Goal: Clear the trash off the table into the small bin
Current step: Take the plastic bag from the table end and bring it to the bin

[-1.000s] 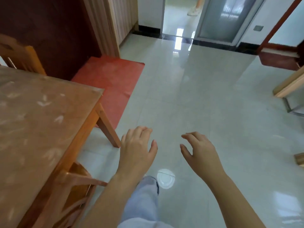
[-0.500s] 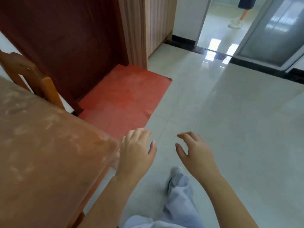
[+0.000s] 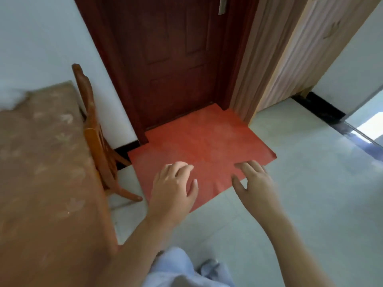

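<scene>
The left hand (image 3: 174, 189) and right hand (image 3: 252, 183) hang empty, fingers loosely spread, over the red mat's (image 3: 203, 141) near edge. The table (image 3: 41, 162) stands left, with a wooden chair (image 3: 97, 141) beside it.

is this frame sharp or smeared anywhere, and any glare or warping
Head view: soft overall, motion smear worst on the right hand, the left hand slightly crisper; a blown-out white patch at the far end of the table shows no detail; bright glare at the right edge; the door frame leans from wide-angle distortion.
</scene>
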`<state>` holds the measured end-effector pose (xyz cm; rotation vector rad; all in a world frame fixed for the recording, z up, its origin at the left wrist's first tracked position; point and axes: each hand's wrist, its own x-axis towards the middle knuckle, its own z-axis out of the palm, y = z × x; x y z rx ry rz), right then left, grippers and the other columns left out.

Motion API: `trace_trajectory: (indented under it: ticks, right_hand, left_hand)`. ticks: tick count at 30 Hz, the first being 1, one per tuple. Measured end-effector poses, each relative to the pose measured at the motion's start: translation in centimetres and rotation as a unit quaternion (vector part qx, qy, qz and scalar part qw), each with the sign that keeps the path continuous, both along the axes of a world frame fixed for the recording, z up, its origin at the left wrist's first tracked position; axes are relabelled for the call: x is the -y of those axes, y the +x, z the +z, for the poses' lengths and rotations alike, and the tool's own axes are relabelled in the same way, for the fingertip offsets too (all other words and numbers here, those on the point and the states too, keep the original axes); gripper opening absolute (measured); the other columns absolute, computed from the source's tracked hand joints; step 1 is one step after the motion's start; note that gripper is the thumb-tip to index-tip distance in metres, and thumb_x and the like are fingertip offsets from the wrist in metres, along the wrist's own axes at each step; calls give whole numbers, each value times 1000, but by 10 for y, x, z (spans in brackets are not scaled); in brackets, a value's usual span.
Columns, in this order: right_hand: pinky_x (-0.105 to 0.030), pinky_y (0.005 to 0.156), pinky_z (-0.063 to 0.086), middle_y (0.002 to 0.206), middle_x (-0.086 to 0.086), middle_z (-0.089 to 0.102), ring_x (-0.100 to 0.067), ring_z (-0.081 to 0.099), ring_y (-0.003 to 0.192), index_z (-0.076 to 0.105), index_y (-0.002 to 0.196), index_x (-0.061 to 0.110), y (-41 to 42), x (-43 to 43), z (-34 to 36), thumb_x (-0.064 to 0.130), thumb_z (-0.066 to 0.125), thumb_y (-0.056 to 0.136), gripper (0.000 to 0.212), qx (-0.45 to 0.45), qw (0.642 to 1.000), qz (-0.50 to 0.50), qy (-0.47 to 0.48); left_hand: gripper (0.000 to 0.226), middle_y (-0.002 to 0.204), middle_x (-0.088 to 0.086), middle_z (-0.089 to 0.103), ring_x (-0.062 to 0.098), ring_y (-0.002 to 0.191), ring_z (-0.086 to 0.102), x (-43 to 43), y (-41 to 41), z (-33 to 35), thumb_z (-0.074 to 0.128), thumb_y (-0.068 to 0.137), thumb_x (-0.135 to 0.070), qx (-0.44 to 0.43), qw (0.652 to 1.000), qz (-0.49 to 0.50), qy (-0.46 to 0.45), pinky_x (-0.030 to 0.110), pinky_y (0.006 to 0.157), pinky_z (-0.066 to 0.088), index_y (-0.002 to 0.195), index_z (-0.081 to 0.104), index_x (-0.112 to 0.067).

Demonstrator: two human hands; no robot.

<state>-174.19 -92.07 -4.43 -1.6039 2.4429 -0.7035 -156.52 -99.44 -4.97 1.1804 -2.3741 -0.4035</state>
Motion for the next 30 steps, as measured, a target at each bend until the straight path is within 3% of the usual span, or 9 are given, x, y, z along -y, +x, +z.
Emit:
trace_trajectory:
  ticks: [11,18,26,30]
  right_hand:
    - [-40,75,48,99,-7,65,-31,58,88,63,101,11,-24,189,-7,18,62,79,22,-26,986,160,42]
    - [-36,90,41,116,1,60,-21,53,106,59,115,17,26,360,22,25,54,87,30,-33,960,276,21]
    - [-38,78,51,98,-4,65,-23,60,89,62,103,13,125,478,22,25,52,79,28,-9,887,462,1]
    - [-33,73,50,91,-3,66,-21,61,82,62,97,14,173,530,18,29,47,79,28,-8,842,539,-4]
  left_hand:
    - [37,96,10,66,27,85,61,158,-6,-12,43,81,-28,-13,988,153,-6,36,73,51,99,65,-4]
    - [37,97,12,66,30,85,61,285,39,5,46,80,-26,-64,968,238,-41,41,73,52,100,65,-2]
    - [37,98,11,63,31,87,57,339,126,-1,41,82,-27,-35,901,432,-35,42,77,47,100,64,-5]
    - [39,100,13,63,34,89,57,362,163,-15,41,79,-27,-19,848,530,-14,42,76,47,100,64,-5]
